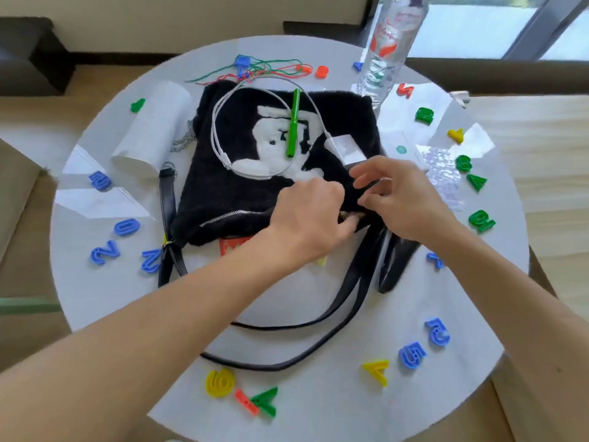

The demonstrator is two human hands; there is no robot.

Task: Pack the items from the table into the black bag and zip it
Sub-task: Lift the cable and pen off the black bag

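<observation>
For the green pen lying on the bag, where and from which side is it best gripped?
Likely mid-barrel, pinched from above across its width: the pen lies flat on the soft bag, with both long sides bare.

Head camera looks steeply down, close over the round table (318, 320).
</observation>
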